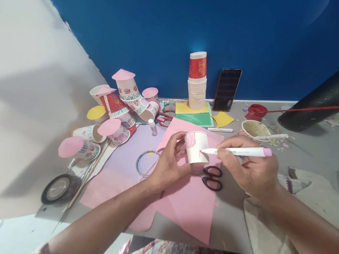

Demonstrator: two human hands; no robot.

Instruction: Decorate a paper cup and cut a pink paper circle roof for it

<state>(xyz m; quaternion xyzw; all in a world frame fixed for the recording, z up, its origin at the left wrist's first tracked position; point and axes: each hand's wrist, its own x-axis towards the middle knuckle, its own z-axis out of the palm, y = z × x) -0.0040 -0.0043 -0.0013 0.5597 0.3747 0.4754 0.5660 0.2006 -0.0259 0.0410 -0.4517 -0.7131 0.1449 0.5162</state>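
My left hand [172,159] is closed around a white paper cup [196,155], held tilted above the pink paper [191,213]. A pink drawn shape shows on the cup's upper left side. In my right hand [251,167] is a white marker pen [239,151] with a pink end, its tip at the cup's wall beside a small pink mark. Black-handled scissors [212,178] lie on the pink paper just below the cup, their blades partly hidden. A roll of clear tape [142,162] sits left of my left hand, on purple paper [128,147].
Decorated paper cups [128,87] with pink paper tops cluster at the left. Behind stand a cup stack [196,91] and a phone [228,88] leaning on the blue wall. Black tape [57,188], a used bowl [251,129] and beige cloth [308,204] lie around.
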